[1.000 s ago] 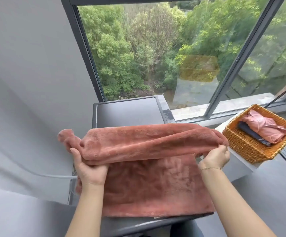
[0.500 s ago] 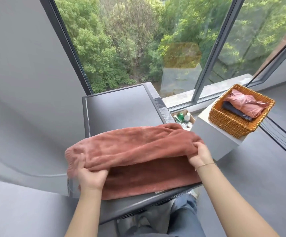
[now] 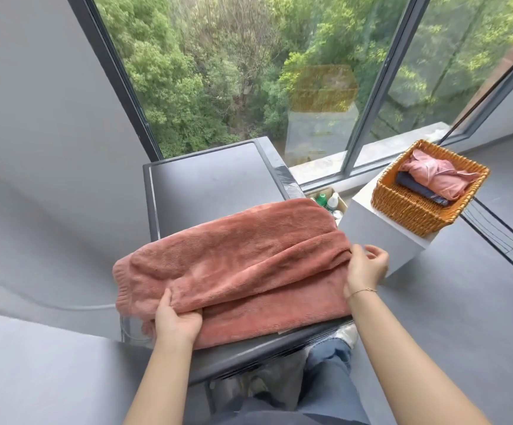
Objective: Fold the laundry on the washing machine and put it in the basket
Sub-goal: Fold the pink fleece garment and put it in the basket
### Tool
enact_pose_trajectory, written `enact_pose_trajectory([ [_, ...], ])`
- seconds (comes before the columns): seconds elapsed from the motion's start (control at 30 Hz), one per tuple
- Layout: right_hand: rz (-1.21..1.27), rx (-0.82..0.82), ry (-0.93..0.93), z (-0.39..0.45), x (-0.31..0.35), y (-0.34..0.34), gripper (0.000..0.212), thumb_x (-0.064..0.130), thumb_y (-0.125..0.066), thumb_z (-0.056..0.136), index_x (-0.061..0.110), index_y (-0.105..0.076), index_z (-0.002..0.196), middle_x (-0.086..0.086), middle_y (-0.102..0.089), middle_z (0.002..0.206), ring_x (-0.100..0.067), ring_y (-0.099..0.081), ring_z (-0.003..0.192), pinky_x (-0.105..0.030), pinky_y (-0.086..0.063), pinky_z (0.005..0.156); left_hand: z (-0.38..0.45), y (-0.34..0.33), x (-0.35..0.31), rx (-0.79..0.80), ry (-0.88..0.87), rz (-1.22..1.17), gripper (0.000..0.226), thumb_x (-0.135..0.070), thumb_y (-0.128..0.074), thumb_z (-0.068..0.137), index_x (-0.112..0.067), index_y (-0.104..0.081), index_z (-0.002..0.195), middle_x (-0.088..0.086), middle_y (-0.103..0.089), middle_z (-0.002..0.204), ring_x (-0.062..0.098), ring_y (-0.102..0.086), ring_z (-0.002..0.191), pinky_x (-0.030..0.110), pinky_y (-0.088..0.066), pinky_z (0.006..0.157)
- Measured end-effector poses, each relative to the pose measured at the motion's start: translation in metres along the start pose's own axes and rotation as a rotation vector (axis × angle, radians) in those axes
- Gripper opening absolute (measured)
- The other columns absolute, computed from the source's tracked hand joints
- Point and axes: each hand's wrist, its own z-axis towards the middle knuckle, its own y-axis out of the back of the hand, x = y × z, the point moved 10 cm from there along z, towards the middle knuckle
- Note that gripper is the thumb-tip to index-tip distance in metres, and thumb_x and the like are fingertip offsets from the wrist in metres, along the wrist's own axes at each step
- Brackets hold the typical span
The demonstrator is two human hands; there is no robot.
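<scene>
On top of the washing machine (image 3: 206, 179), folding the terracotta towel (image 3: 233, 259) in half, left hand (image 3: 177, 320) pinching the doubled near edge, right hand (image 3: 365, 268) loosening off the right end, fingers half-open; next probably folding again, then carrying it right to the wicker basket (image 3: 414, 210).

Bright daylight through window (image 3: 249, 87), soft shadows, wide-angle bending edges, slight blur
</scene>
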Motion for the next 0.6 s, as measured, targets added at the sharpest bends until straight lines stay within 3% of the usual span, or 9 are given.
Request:
enact_pose_trajectory([
  [0.03,-0.027,0.162,0.049,-0.006,0.009,-0.02,0.011,0.02,-0.063,0.083,0.011,-0.057,0.087,-0.005,-0.059,0.083,-0.02,-0.054,0.075,-0.025,-0.044,0.058,0.001,-0.001,0.0,0.011,0.002,-0.008,0.024,-0.027,-0.051,0.097,-0.021,-0.067,0.114,0.001,-0.072,0.103,0.017,-0.065,0.106,0.035,-0.045,0.103],
  [0.1,-0.161,0.45,0.035,-0.017,0.012,-0.057,0.03,0.037,-0.06,0.088,0.011,-0.058,0.073,-0.008,-0.063,0.067,-0.02,-0.058,0.054,-0.024,-0.043,0.045,0.006,0.002,-0.001,0.011,-0.004,-0.008,0.025,-0.026,-0.05,0.097,-0.021,-0.066,0.116,0.001,-0.071,0.109,0.017,-0.063,0.11,0.035,-0.044,0.104],
  [0.17,-0.384,0.587,-0.033,-0.02,0.006,-0.077,0.048,0.048,-0.052,0.09,0.006,-0.061,0.069,-0.012,-0.068,0.062,-0.018,-0.058,0.043,-0.021,-0.042,0.041,0.008,0.005,-0.001,0.021,-0.007,-0.016,0.022,-0.026,-0.05,0.097,-0.02,-0.067,0.111,0.001,-0.073,0.1,0.016,-0.064,0.108,0.035,-0.045,0.103],
  [0.27,-0.63,0.613,-0.12,-0.011,-0.003,-0.084,0.051,0.048,-0.048,0.089,0.004,-0.064,0.069,-0.011,-0.069,0.058,-0.011,-0.055,0.036,-0.018,-0.041,0.045,0.003,0.003,0.0,0.028,0.011,-0.028,0.02,-0.026,-0.05,0.097,-0.021,-0.067,0.108,0.0,-0.075,0.092,0.015,-0.066,0.101,0.034,-0.045,0.102],
  [0.33,-0.702,0.625,-0.134,-0.008,-0.005,-0.086,0.042,0.037,-0.046,0.09,0.005,-0.063,0.069,-0.007,-0.067,0.051,-0.009,-0.049,0.03,-0.016,-0.036,0.043,0.002,0.003,0.001,0.021,0.028,-0.033,0.019,-0.026,-0.05,0.097,-0.021,-0.067,0.104,0.0,-0.075,0.084,0.014,-0.067,0.094,0.032,-0.046,0.1],
  [0.4,-0.773,0.67,-0.093,-0.013,-0.003,-0.086,0.036,0.027,-0.04,0.09,0.003,-0.064,0.075,-0.005,-0.066,0.049,-0.011,-0.051,0.03,-0.014,-0.034,0.039,0.001,0.002,0.002,0.025,0.039,-0.031,0.019,-0.026,-0.049,0.098,-0.019,-0.067,0.101,0.001,-0.075,0.086,0.015,-0.066,0.099,0.033,-0.046,0.1],
  [0.47,-0.883,0.689,0.032,-0.013,0.008,-0.085,0.039,0.023,-0.034,0.088,0.003,-0.064,0.075,-0.007,-0.068,0.054,-0.017,-0.061,0.041,-0.018,-0.042,0.043,-0.002,-0.001,0.003,0.029,0.049,-0.021,0.022,-0.026,-0.047,0.099,-0.016,-0.065,0.109,0.004,-0.071,0.105,0.019,-0.061,0.113,0.037,-0.045,0.1],
  [0.53,-0.948,0.614,0.234,-0.005,0.036,-0.085,0.045,0.026,-0.033,0.089,0.0,-0.067,0.076,-0.011,-0.071,0.065,-0.028,-0.069,0.064,-0.032,-0.055,0.065,-0.003,-0.01,0.0,0.059,0.057,-0.022,0.031,-0.024,-0.041,0.102,-0.012,-0.057,0.125,0.006,-0.064,0.123,0.021,-0.057,0.12,0.037,-0.045,0.096],
  [0.6,-0.809,0.46,0.43,0.0,0.074,-0.079,0.046,0.029,-0.035,0.093,-0.003,-0.067,0.081,-0.015,-0.066,0.079,-0.032,-0.062,0.081,-0.035,-0.048,0.078,-0.005,-0.023,-0.008,0.108,0.035,-0.057,0.036,-0.02,-0.035,0.103,-0.012,-0.051,0.134,0.007,-0.06,0.129,0.02,-0.056,0.121,0.033,-0.046,0.096],
])
